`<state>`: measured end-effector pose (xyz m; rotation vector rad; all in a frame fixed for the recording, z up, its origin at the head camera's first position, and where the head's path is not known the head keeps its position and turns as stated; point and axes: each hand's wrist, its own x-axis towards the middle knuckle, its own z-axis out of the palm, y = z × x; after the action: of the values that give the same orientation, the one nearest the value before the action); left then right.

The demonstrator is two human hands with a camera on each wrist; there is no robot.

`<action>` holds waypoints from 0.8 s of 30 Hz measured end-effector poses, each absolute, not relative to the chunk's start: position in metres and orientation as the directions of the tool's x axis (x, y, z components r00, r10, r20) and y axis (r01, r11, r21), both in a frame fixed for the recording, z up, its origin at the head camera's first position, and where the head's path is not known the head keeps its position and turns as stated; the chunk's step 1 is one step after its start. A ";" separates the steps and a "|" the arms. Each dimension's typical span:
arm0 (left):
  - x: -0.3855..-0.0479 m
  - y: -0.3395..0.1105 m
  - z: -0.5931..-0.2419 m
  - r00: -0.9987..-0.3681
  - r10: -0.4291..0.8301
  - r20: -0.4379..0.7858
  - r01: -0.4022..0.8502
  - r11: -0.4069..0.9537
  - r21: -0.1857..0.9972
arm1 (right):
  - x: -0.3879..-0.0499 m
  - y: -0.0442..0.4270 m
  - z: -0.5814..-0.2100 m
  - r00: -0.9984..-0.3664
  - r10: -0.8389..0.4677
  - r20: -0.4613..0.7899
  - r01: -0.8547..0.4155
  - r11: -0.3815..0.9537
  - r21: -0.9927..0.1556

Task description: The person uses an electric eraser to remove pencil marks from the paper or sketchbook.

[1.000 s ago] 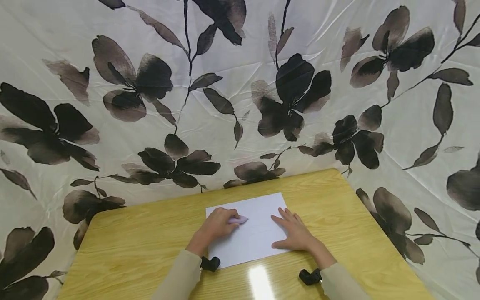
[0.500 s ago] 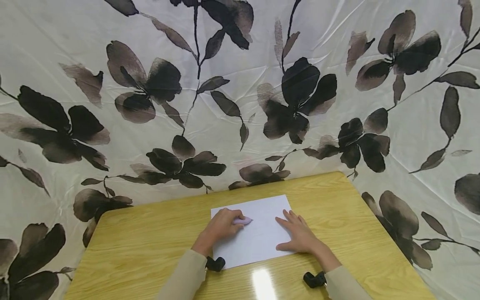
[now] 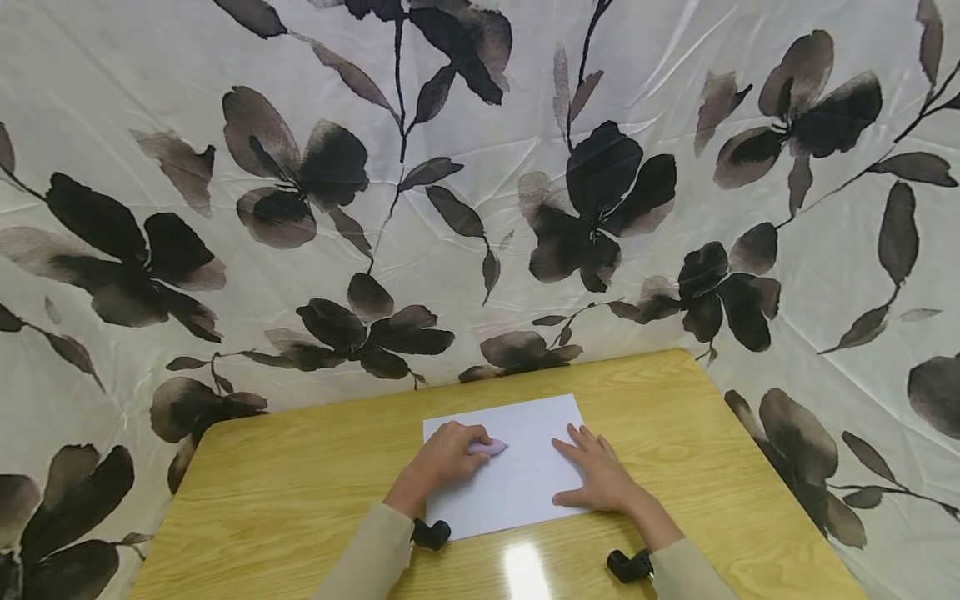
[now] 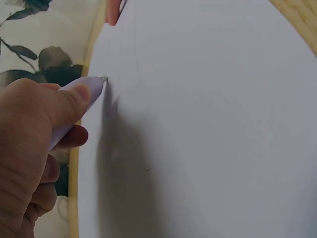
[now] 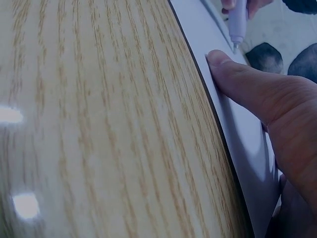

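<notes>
A white sheet of paper [image 3: 517, 492] lies on the wooden table, with faint thin lines on it in the left wrist view. My left hand [image 3: 444, 460] pinches a light purple pen [image 3: 489, 448] between thumb and fingers over the sheet's left part. In the left wrist view the pen [image 4: 95, 88] points its tip at the paper [image 4: 208, 124]. With fingers spread, my right hand [image 3: 600, 477] rests flat on the sheet's right side. Its thumb lies near the paper's edge in the right wrist view, where the pen [image 5: 237, 22] shows beyond the hand [image 5: 277, 104].
The wooden table [image 3: 300, 467] extends around the sheet, its far edge meeting a white cloth [image 3: 450, 283] with dark flowers. A black wrist camera [image 3: 432, 534] is at the left sleeve, another [image 3: 628, 566] at the right. Light reflects off the table's front part.
The head view has shifted, so the sheet and both hands appear a little further right than a second ago. My left hand keeps the pen; the right hand keeps its spread pose.
</notes>
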<state>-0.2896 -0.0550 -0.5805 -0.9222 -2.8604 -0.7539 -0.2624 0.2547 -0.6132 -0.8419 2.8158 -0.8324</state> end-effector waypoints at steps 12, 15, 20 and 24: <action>-0.291 -0.052 -0.579 -0.829 0.533 0.168 0.549 0.722 0.421 | -0.261 0.255 -0.615 -0.846 -0.526 0.087 -0.489 0.701 -0.519; -0.290 -0.053 -0.578 -0.827 0.536 0.169 0.552 0.720 0.421 | -0.261 0.254 -0.613 -0.847 -0.527 0.072 -0.482 0.704 -0.521; -0.291 -0.056 -0.578 -0.841 0.516 0.164 0.532 0.731 0.428 | -0.261 0.255 -0.612 -0.850 -0.525 0.051 -0.472 0.712 -0.520; -0.292 -0.054 -0.578 -0.837 0.531 0.130 0.529 0.725 0.441 | -0.260 0.255 -0.613 -0.851 -0.522 0.055 -0.469 0.710 -0.526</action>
<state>-0.2919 -0.0542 -0.5781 -0.8981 -2.9231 -0.7441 -0.2603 0.2550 -0.6134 -0.8179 2.8134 -0.8242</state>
